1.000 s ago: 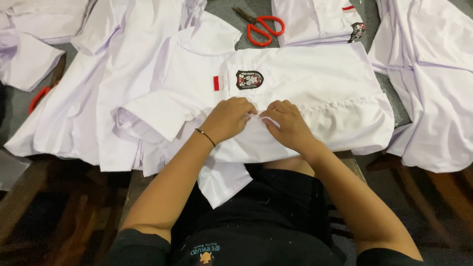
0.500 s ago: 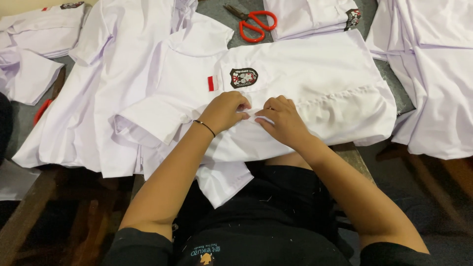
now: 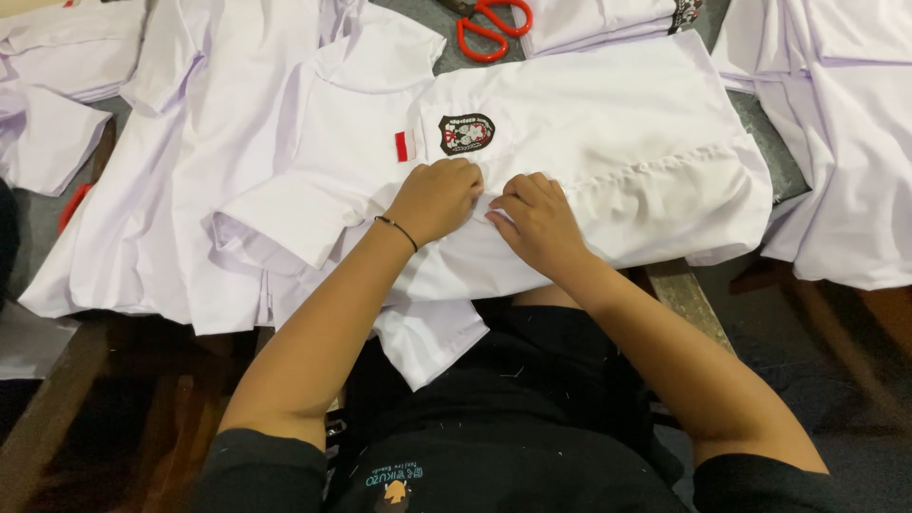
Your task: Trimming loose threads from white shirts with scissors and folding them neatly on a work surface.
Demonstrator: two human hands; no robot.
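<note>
Both hands work close together at the middle of a white shirt: the left hand, a thin dark band at its wrist, is curled shut with the fingers pinching a fold of the cloth, and the right hand lies just beside it, fingers bent and pressing the same fold, though whether anything small sits between the fingertips cannot be told. That shirt lies flat across the surface in front of the person, its lower edge hanging over the near side toward the lap, an embroidered badge and a small red tab just above the left hand. With so much cloth overhanging, a tug could likely drag the shirt off, or shift the fold out from under the fingers. Red-handled scissors lie well apart at the far edge; more white shirts are heaped on both sides. No container shows anywhere.
</note>
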